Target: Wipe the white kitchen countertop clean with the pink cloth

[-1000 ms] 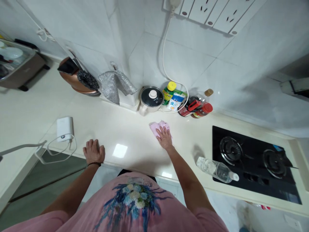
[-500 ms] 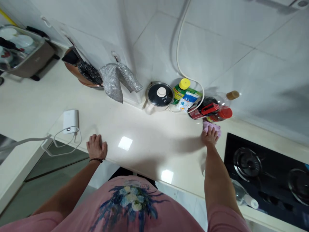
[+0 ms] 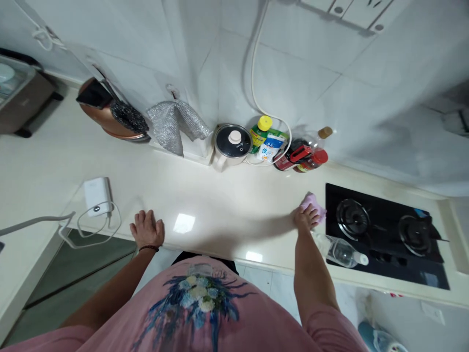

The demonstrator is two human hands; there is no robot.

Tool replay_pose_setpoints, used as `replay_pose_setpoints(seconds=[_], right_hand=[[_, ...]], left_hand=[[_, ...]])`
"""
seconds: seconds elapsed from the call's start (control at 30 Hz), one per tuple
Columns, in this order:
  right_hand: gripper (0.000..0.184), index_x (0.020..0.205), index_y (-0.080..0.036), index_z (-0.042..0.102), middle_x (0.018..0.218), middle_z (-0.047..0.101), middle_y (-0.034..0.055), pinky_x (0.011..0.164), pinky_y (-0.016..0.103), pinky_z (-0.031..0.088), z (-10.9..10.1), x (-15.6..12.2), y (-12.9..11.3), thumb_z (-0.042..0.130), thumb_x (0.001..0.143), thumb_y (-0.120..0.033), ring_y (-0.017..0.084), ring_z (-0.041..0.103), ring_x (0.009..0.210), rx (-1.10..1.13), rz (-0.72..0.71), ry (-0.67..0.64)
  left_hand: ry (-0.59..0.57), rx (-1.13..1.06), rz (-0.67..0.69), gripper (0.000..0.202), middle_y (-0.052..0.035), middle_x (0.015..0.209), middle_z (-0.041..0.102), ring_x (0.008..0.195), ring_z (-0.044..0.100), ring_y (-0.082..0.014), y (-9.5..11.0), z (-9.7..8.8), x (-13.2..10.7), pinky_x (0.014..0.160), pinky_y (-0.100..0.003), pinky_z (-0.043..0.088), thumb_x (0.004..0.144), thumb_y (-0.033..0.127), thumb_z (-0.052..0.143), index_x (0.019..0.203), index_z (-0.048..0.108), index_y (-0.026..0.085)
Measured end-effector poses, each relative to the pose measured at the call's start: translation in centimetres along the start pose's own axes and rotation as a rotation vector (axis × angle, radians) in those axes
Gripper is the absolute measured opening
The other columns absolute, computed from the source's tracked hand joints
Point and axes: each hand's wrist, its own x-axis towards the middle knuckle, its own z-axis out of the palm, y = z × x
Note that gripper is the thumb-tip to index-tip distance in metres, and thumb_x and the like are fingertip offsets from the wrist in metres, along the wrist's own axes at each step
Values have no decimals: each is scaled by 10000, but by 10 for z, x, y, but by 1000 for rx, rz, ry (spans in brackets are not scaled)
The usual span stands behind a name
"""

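My right hand point(image 3: 308, 216) presses a pink cloth point(image 3: 314, 204) onto the pale countertop point(image 3: 227, 208), its fingers over the cloth. Just left of the black gas stove point(image 3: 388, 234), the hand and cloth sit close to a clear bottle with a white cap point(image 3: 346, 253), which lies on its side partly over the stove's edge. Far to the left, my left hand point(image 3: 148, 229) rests palm down at the counter's front edge. Its fingers are spread and hold nothing.
Along the wall stand a small electric pot point(image 3: 230, 146), a yellow-capped bottle point(image 3: 261, 132), a white-and-blue packet point(image 3: 270, 148) and a red-capped jar point(image 3: 311, 160). A silver cloth point(image 3: 172, 124) hangs from a hook. A white power bank point(image 3: 97, 195) with a looped cable lies left.
My right hand has drawn the pink cloth away from the bottles toward the counter's front. The view has turned right, showing more of the stove. My left hand stays at the edge.
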Motion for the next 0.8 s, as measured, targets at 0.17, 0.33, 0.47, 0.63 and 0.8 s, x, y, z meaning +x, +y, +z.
replay_pose_setpoints(seconds=[0.17,0.33,0.47,0.63,0.8], right_hand=[[767,1725,-176,361,1786,287,260,1263,804,183,7,-89,-15,282,1065,-559,456,209,1664,-25,-137,-59],[725,1742,-228,324,1798,297,213,1275,796,163,22,-193,-23,259,1089,-535,416,177,1678,-46,-302,-130],[692,1747,-301,307,1794,338,166,1273,781,201,31,-270,-16,279,1096,-534,391,204,1677,-70,-386,-151],[690,1763,-293,244,1849,214,106,1327,658,208,22,-331,-4,201,1110,-510,344,148,1704,-311,-345,-261],[686,1768,-297,210,1866,145,69,1345,589,204,10,-347,-1,185,1117,-509,327,135,1710,-425,-336,-317]], left_hand=[[-19,-28,33,696,-254,1771,290,1681,166,-398,1,-1,0,1339,-678,90,1074,497,385,1649,451,109],[25,-53,33,664,-259,1757,318,1675,181,-401,5,-3,-1,1330,-690,94,1066,459,402,1626,480,109],[-18,-89,62,648,-249,1763,323,1674,171,-414,7,-10,0,1315,-720,97,1066,427,405,1634,468,121],[-78,-77,73,635,-239,1763,341,1677,165,-402,8,-15,1,1310,-734,77,1061,360,405,1653,442,132],[-40,-95,82,638,-250,1758,345,1674,182,-402,6,-11,-1,1308,-741,86,1058,363,408,1642,453,111]])
